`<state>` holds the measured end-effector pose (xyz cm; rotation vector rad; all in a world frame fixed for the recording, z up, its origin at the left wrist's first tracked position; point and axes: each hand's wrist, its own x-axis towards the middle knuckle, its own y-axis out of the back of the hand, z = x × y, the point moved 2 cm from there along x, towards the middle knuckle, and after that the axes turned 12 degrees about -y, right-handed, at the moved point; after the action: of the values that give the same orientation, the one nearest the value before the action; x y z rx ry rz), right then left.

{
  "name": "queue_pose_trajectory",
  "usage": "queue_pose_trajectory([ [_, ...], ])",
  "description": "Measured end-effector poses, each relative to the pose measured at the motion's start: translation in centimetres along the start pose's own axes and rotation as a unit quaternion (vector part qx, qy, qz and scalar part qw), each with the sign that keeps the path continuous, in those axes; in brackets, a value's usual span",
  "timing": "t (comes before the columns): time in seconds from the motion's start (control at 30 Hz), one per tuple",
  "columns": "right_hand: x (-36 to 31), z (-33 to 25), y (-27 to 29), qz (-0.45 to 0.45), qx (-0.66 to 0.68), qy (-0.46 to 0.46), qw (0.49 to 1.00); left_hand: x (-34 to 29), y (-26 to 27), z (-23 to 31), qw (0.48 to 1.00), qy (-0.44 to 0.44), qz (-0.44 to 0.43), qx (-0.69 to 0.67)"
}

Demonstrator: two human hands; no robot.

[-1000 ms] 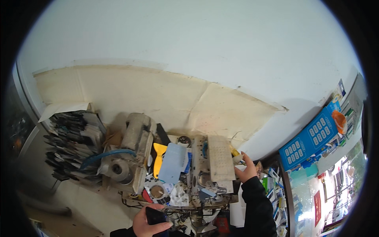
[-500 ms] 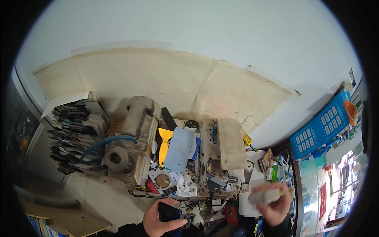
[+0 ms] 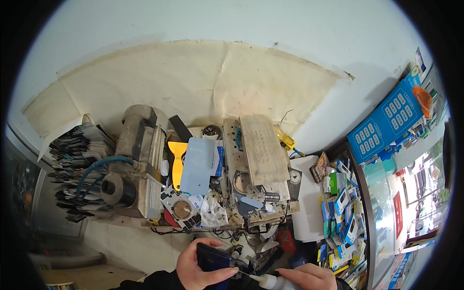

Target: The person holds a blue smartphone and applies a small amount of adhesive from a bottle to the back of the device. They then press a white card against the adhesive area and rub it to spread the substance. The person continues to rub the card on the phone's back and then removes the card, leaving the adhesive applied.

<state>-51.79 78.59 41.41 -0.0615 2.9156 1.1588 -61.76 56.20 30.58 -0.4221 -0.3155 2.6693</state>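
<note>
My left hand (image 3: 202,271) is closed around a dark blue phone (image 3: 209,257) at the lower middle, the thumb lying across its near side. From the right, my right hand (image 3: 311,277) grips a white squeeze bottle (image 3: 276,283) with a pale cone tip and a thin needle nozzle. That nozzle points left, its end close to my left thumb; whether it touches the phone I cannot tell. The phone's lower part is hidden by my hand and the frame's edge.
Beyond my hands is a cluttered bench with a dusty motor pump (image 3: 137,159), a yellow scraper (image 3: 178,164), a grey-blue sheet (image 3: 198,166) and a dusty machine (image 3: 263,150). Dark flat sleeves (image 3: 82,169) are stacked left. Small packages (image 3: 343,217) fill the right side.
My right hand has brought the bottle down and left, from beside the bench to the phone, its nozzle now at my left thumb. The view has shifted right and down.
</note>
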Motion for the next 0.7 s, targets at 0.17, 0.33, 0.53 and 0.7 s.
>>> queue_pose_trajectory([
  [0.17, 0.0, -0.7, 0.2, -0.006, -0.022, -0.034, 0.999, -0.1, -0.2, 0.0, 1.000, 0.007, -0.009, 0.000],
  [0.33, 0.2, -1.5, 0.5, -0.021, -0.034, -0.080, 0.996, -0.1, -0.1, 0.0, 1.000, 0.016, -0.005, -0.004],
  [0.53, 0.7, -2.0, 0.3, -0.023, -0.059, -0.082, 0.995, 0.0, 0.2, 0.0, 1.000, 0.014, 0.003, -0.012],
  [0.7, 0.9, -2.2, 0.3, -0.017, -0.071, -0.067, 0.995, 0.2, 0.3, 0.0, 1.000, 0.020, -0.002, -0.019],
])
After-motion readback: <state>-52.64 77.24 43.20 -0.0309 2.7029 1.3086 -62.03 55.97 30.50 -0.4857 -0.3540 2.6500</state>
